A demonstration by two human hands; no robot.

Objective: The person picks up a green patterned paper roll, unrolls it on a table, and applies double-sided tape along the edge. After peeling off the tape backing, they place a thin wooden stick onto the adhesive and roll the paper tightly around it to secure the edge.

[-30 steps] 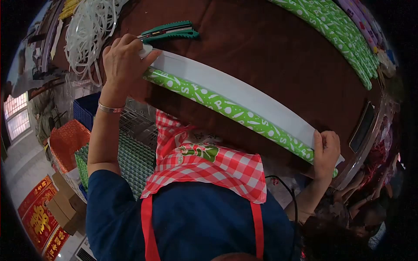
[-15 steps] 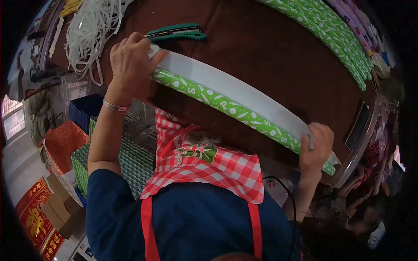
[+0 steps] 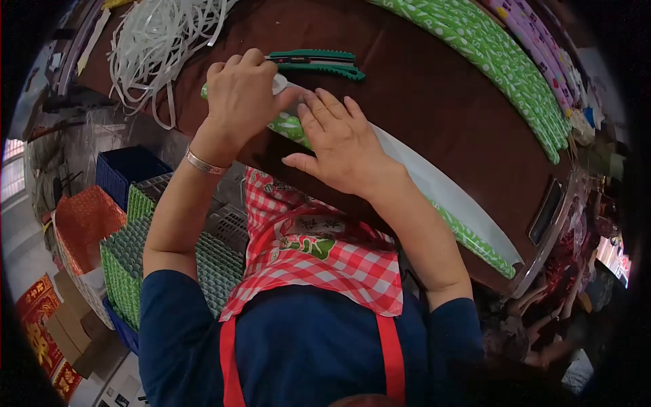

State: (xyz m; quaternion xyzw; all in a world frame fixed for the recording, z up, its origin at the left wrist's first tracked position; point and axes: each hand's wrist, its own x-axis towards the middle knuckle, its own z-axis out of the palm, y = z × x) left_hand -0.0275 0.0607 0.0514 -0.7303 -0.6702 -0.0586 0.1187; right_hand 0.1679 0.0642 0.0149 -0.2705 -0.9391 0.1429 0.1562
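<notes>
A long partly rolled sheet of green wrapping paper [image 3: 475, 243], printed with white shapes and white on its reverse, lies along the table's near edge. My left hand [image 3: 239, 98] is closed on it near its left end, the fingers curled and the thumb pointing right. A small white curled piece [image 3: 279, 83] shows between that thumb and the fingers. Just to the right, my right hand [image 3: 346, 142] lies flat over the paper with fingers outstretched, its fingertips close to my left thumb. Beyond my left hand rests a green utility knife [image 3: 315, 62].
White strips [image 3: 159, 51] are heaped at the back left of the brown table [image 3: 420, 88]. Green patterned rolls [image 3: 488, 61] and purple ones [image 3: 532, 41] lie at the far right. A dark phone [image 3: 545, 211] sits by the right edge. Crates and a red-lined basket [image 3: 88, 227] stand at lower left.
My right hand has left the paper's right end and moved left, now flat beside my left hand. The view has shifted a little; my left hand still grips the left end.
</notes>
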